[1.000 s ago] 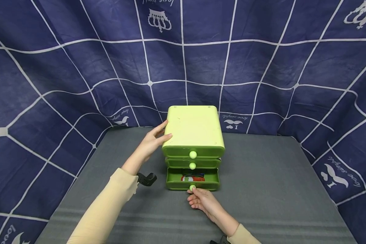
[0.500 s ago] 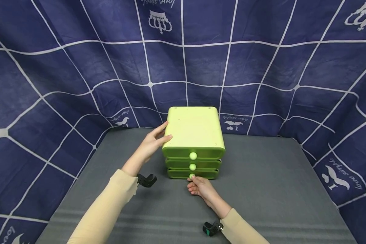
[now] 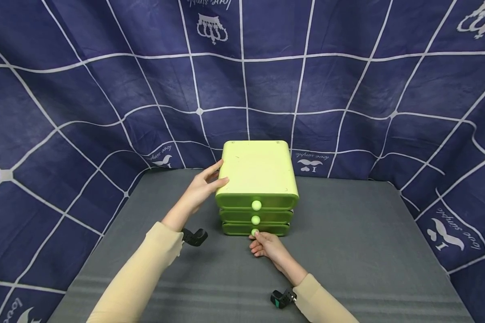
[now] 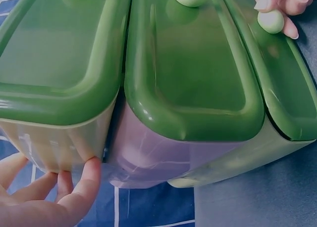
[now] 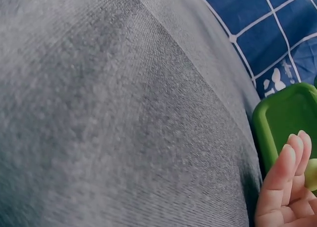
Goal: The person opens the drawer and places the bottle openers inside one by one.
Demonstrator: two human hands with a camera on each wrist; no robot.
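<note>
A small drawer unit (image 3: 258, 168) with a pale yellow-green top and three green drawers stands in the middle of the head view. All three drawers are pushed in. My left hand (image 3: 200, 190) rests against the unit's left side near the top; in the left wrist view its fingertips touch the side of the upper tier. Low in front, my right hand (image 3: 268, 246) pinches the round light-green knob (image 4: 271, 21) of the bottom drawer (image 3: 234, 229) between thumb and finger. Above it, the middle knob (image 3: 255, 220) and top knob (image 3: 256, 205) are untouched. The drawers' contents are hidden.
The unit stands on a grey cloth-covered table (image 3: 355, 251). A blue curtain (image 3: 331, 85) with white grid lines hangs behind it and along both sides. Black wrist straps (image 3: 194, 237) show at both wrists.
The bottom drawer, pulled out a second ago with a red item and a dark item showing inside, has slid in with my right hand on its knob. My left hand has stayed put.
</note>
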